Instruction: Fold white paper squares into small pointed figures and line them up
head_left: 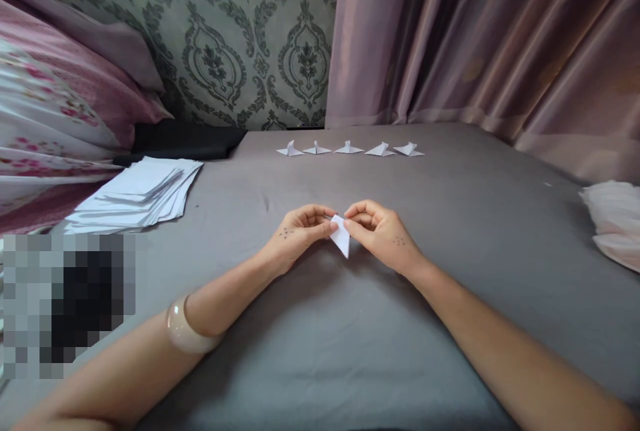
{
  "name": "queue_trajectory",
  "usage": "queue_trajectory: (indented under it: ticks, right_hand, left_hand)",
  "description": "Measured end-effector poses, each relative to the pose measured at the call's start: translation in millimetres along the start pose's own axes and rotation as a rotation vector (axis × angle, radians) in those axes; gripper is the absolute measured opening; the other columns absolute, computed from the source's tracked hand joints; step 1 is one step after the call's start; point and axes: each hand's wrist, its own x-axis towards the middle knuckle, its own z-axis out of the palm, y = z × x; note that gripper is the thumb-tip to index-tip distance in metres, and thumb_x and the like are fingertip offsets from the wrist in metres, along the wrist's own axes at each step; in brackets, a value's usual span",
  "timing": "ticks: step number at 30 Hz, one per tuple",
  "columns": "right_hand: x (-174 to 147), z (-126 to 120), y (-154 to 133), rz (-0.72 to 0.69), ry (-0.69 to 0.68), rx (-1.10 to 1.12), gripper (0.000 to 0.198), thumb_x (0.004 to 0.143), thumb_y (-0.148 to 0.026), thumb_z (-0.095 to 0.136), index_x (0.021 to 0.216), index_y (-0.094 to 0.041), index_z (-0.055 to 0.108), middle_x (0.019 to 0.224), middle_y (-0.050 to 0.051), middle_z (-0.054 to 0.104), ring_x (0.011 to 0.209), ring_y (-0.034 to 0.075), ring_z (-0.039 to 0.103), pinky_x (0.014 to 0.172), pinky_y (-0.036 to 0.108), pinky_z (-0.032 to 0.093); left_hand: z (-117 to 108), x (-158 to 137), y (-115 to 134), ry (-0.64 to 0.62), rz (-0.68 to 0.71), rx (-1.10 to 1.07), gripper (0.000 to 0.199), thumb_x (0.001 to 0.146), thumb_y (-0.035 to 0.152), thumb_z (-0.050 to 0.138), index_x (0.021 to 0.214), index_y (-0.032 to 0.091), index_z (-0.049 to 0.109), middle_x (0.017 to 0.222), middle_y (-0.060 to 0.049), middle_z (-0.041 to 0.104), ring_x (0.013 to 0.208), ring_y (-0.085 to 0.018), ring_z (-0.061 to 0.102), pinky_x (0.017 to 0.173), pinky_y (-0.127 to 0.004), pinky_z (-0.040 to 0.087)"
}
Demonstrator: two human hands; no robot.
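Observation:
A small piece of folded white paper [342, 239] is held up between my two hands, its pointed end hanging down toward me. My left hand [305, 228] pinches its upper left edge between thumb and fingers. On the other side, my right hand [383, 234] grips the upper right edge, thumb on the near face. The fingertips behind the paper are partly hidden. Farther back on the grey cloth stands a row of several folded white paper figures [349, 147], each with flat pointed sides and a raised middle.
A stack of white paper sheets [135, 194] lies at the left, in front of a folded black cloth [185, 140]. At the right edge sits a whitish translucent bundle [615, 218]. Pink curtains [425, 38] and a patterned wall [260, 51] border the grey surface [475, 218].

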Motion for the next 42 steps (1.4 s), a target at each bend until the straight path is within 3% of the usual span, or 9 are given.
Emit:
queue_trajectory:
  ticks: [4,10,19,23,27,34,42]
  right_hand:
    - [-1.4,0.0,1.1,-0.018,-0.047,-0.075,0.018,0.078,-0.031,0.061,0.092,-0.021,0.056,0.067,-0.002,0.067,0.057,0.012,0.058,0.056,0.026,0.045]
    - [-0.3,5.9,-1.1,0.033,-0.022,0.069,0.045,0.072,-0.035,0.071,0.11,-0.021,0.053,0.093,0.006,0.071,0.079,0.017,0.065,0.066,0.029,0.052]
    - [0.7,4.8,-2.3,-0.041,0.082,0.046,0.023,0.074,-0.037,0.069,0.089,-0.019,0.064,0.082,0.004,0.071,0.077,0.017,0.066,0.072,0.03,0.052]
    - [-0.2,4.9,-0.3,-0.111,0.081,-0.087,0.022,0.077,-0.038,0.067,0.09,-0.021,0.066,0.082,0.003,0.07,0.073,0.016,0.063,0.068,0.029,0.051]
    - [-1.0,6.0,0.6,-0.192,0.131,-0.154,0.025,0.078,-0.037,0.067,0.097,-0.021,0.062,0.078,0.001,0.067,0.071,0.015,0.061,0.068,0.029,0.05]
    - [-1.4,6.7,-0.6,-0.229,0.246,-0.071,0.033,0.074,-0.037,0.073,0.092,-0.023,0.048,0.076,-0.002,0.064,0.068,0.013,0.061,0.067,0.029,0.05]
    - [-4.6,8.3,-0.5,-0.334,0.238,-0.246,0.017,0.08,-0.038,0.068,0.082,-0.024,0.058,0.079,-0.001,0.064,0.071,0.013,0.057,0.071,0.028,0.049]
  left_hand:
    - [0.2,-1.3,1.2,-0.092,-0.069,0.131,0.027,0.07,0.035,0.077,0.087,0.016,0.07,0.075,-0.002,0.066,0.066,-0.011,0.057,0.062,-0.024,0.044]
    - [0.2,1.6,-1.7,0.089,0.04,-0.036,0.024,0.07,0.032,0.077,0.078,0.017,0.06,0.072,0.002,0.061,0.063,-0.008,0.054,0.058,-0.019,0.041]
    - [4.8,-2.2,-2.0,0.006,-0.001,-0.05,0.023,0.071,0.025,0.076,0.079,0.016,0.057,0.075,0.001,0.062,0.069,-0.008,0.056,0.065,-0.021,0.042]
    - [6.6,-3.5,-0.9,0.024,0.179,0.036,0.025,0.075,0.024,0.073,0.093,0.019,0.057,0.088,0.0,0.063,0.084,-0.012,0.058,0.078,-0.025,0.044]
    - [8.1,-4.3,-0.1,0.049,0.294,0.194,0.016,0.078,0.028,0.07,0.085,0.018,0.06,0.086,-0.002,0.061,0.083,-0.013,0.057,0.079,-0.027,0.044]
    - [8.6,-5.9,0.6,0.066,0.24,0.163,0.018,0.077,0.03,0.072,0.084,0.017,0.061,0.083,-0.002,0.062,0.079,-0.013,0.058,0.072,-0.025,0.045]
    - [5.4,-5.3,-0.3,0.034,0.229,0.132,0.018,0.079,0.029,0.07,0.087,0.016,0.062,0.09,-0.004,0.066,0.084,-0.014,0.061,0.078,-0.026,0.046]
